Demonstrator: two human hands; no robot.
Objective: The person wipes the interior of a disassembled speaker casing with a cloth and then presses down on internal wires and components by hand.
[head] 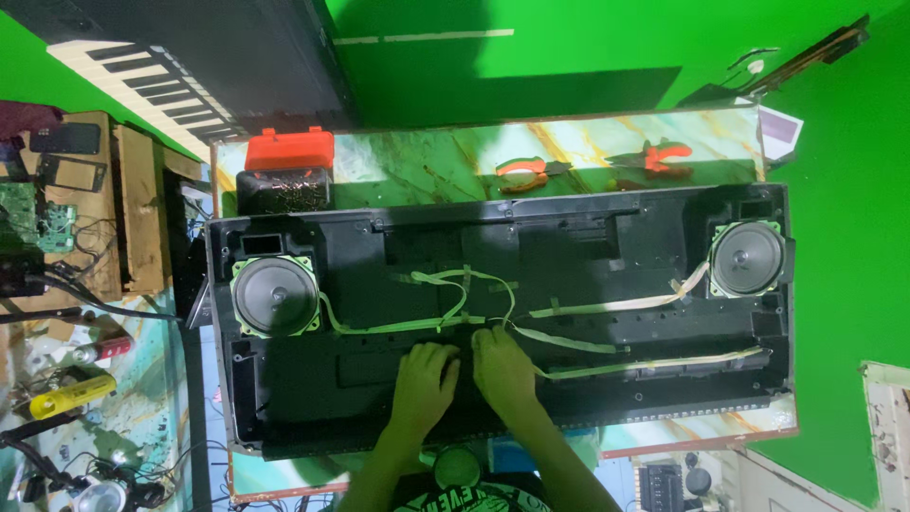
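Observation:
A long black plastic keyboard shell (588, 248) lies open on a marbled green table (427, 161), with a round speaker (276, 296) at its left end and another speaker (747, 258) at its right end. Pale ribbon cables (607, 307) run across its inside. My left hand (424, 381) and my right hand (502, 368) rest side by side, palms down, on the shell's near middle, just below where the cables meet. Their fingers are bent over the plastic; whether they pinch anything is hidden.
Behind the shell lie orange-handled pliers (523, 173), red-handled cutters (664, 157) and a red-topped black box (288, 171). A second keyboard (161, 87) leans at the back left. A cluttered side bench (66, 284) on the left holds circuit boards, wires and a yellow can (71, 394).

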